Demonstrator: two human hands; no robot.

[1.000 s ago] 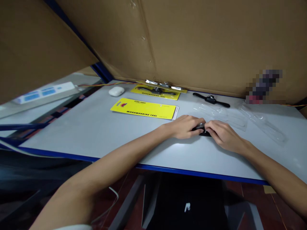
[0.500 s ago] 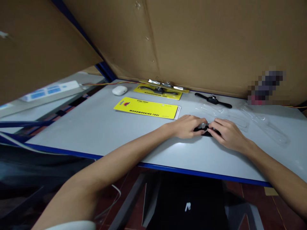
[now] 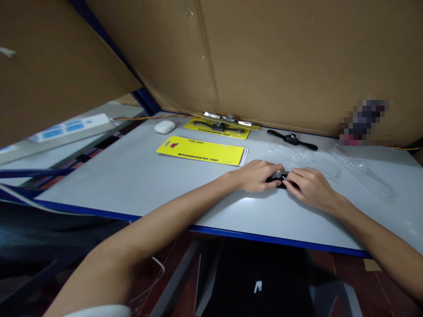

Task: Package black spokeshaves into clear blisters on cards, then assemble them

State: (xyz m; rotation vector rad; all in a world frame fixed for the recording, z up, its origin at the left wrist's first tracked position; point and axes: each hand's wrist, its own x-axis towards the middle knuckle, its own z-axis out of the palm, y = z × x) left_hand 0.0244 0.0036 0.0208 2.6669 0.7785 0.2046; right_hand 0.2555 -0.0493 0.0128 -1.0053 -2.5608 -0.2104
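A black spokeshave (image 3: 282, 179) lies low at the right-centre of the table, mostly covered by my fingers. My left hand (image 3: 257, 175) is closed around its left part. From the other side my right hand (image 3: 310, 186) grips it, thumb and fingertips close to the shiny middle fitting. Beyond my hands rests a second black spokeshave (image 3: 292, 139), loose on the table. Two clear plastic shells, one behind my right hand (image 3: 319, 165) and another farther right (image 3: 368, 175), lie nearby. To the left is a yellow "WOODWORKING TOOL" card (image 3: 201, 151) with a white sheet under it.
At the back, a packaged spokeshave on a yellow card (image 3: 246, 133) leans by the cardboard wall (image 3: 280, 66). A white earbud case (image 3: 165, 127) sits at the back left. Blue edging (image 3: 280, 242) borders the table's front. A power strip (image 3: 71, 127) stands on the left-hand surface.
My right fingers have shifted slightly left over the middle of the spokeshave, and their tips are curled more. My left hand stays in nearly the same place.
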